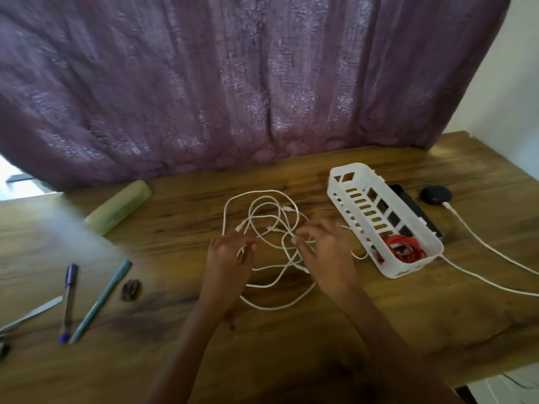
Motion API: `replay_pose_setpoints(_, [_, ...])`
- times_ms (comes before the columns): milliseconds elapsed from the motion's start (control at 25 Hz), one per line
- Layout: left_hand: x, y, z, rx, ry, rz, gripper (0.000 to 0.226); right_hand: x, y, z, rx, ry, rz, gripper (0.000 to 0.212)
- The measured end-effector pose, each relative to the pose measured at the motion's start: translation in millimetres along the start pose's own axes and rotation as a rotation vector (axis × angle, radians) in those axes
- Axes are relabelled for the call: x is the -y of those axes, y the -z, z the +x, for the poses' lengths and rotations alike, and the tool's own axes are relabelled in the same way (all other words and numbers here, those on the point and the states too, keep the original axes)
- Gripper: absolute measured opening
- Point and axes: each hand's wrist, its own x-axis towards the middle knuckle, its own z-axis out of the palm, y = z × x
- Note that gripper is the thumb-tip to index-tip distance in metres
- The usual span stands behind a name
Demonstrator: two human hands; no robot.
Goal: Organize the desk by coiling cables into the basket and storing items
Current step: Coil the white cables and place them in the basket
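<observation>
No readable text, labels or numbers anywhere

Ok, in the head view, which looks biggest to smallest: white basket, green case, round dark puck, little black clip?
1. White slotted plastic basket
2. Pale green oblong case
3. Round dark puck
4. Little black clip
Puck and clip look close.

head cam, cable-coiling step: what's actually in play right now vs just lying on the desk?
In play: left hand and right hand, both pinching the white cables; white basket; red cable coiled inside it.

Lying about, untouched: blue pen, teal pen, black clip, green case, dark round device, black slab behind the basket.
</observation>
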Motion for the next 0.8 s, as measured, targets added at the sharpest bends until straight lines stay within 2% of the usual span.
replay_pose_setpoints(80, [11, 7, -9, 0.017, 0.029, 0.031, 0.019, 9, -13, -7, 0.029, 0.041, -0.059, 0.022])
replay_pose_setpoints(240, [25, 6, -24, 0.066, 0.121, 0.065, 0.018, 15, -38, -10, 0.183, 0.25, -0.189, 0.026])
replay_pose_setpoints(440, [22, 2, -30, 0.074, 0.151, 0.008, 0.022, 21, -61, -4, 0.381, 0.291, -0.381, 0.027])
replay_pose_setpoints(520, [23, 3, -24, 0.105, 0.104, 0.019, 0.032, 22, -54, -2, 0.326, 0.24, -0.195, 0.024])
replay_pose_setpoints(640, [18, 10, -6, 0.122, -0.035, 0.017, 0.043, 33, -25, 9, 0.273, 0.11, 0.257, 0.017])
replay_pose_setpoints(720, [11, 14, 9, 0.055, -0.141, -0.029, 0.034, 46, -2, 19, 0.232, 0.088, 0.475, 0.016])
replay_pose_setpoints(800, [3, 19, 23, -0.015, -0.136, -0.054, 0.015, 60, 20, 30, 0.175, 0.06, 0.623, 0.015])
